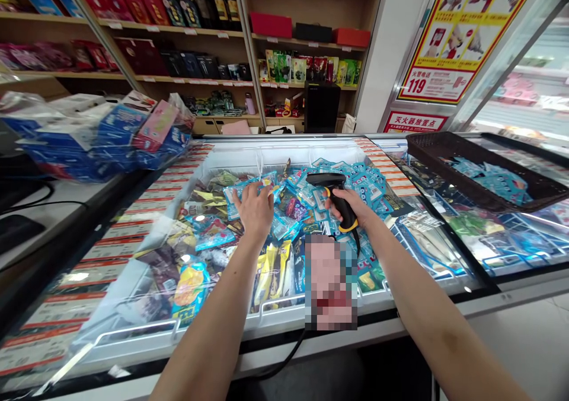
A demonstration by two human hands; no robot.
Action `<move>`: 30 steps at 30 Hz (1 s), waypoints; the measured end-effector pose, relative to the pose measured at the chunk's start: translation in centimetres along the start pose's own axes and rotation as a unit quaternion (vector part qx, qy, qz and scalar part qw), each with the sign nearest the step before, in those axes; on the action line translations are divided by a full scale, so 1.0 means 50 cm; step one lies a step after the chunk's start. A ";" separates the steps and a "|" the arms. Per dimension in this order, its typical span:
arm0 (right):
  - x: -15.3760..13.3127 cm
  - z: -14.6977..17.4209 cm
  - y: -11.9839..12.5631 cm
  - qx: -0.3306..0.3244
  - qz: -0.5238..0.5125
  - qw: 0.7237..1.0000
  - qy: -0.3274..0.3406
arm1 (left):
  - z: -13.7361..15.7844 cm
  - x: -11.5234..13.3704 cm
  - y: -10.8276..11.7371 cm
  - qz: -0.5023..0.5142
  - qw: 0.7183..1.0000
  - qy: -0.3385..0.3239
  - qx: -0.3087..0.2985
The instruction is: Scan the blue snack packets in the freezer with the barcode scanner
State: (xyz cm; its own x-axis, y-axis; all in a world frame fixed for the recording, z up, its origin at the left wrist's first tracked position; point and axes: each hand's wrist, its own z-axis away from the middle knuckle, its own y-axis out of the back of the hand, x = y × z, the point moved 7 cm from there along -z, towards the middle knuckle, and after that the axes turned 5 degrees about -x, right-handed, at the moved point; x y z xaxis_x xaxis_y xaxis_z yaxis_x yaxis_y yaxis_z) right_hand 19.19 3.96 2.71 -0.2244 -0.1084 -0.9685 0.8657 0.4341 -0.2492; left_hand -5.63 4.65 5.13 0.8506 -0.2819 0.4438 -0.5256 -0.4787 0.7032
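Note:
My right hand [349, 206] is wrapped round the grip of a black and yellow barcode scanner [326, 180], its head facing left over a pile of light-blue packets [367, 184]. To the left, my left hand [256, 208] has its fingers spread over a blue packet [232, 205]; whether the fingertips press on it I cannot tell. A purple packet [295, 209] shows between the two hands. The scanner's cable hangs below its grip, and a blurred patch hides what lies beneath it.
Under the hands is a glass-topped freezer [213, 152] with several bagged goods inside. A brown basket [478, 152] with blue packets stands at right. Blue boxes [89, 134] in plastic are stacked at left. Stocked shelves [178, 30] line the back.

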 end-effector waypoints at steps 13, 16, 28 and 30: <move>0.003 -0.004 0.005 -0.010 -0.005 1.000 0.000 | -0.099 0.060 -0.137 0.133 0.980 0.041 -0.143; 0.004 -0.006 0.008 -0.006 -0.001 1.000 -0.005 | -0.095 0.046 -0.150 0.160 0.977 0.076 -0.116; 0.009 -0.008 0.011 -0.009 -0.017 1.000 -0.002 | -0.057 -0.028 -0.136 0.334 0.933 0.126 -0.045; 0.008 -0.007 0.010 -0.009 -0.020 1.000 -0.002 | -0.044 -0.034 -0.133 0.373 0.917 0.137 -0.042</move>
State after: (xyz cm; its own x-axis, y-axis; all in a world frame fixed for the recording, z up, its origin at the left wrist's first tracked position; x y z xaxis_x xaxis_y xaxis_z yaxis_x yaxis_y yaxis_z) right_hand 19.39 4.44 2.21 -0.2564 -0.1287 -0.9580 0.8477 0.4463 -0.2868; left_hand -3.61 10.15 0.94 0.2251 -0.2791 0.9335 -0.9684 -0.1698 0.1827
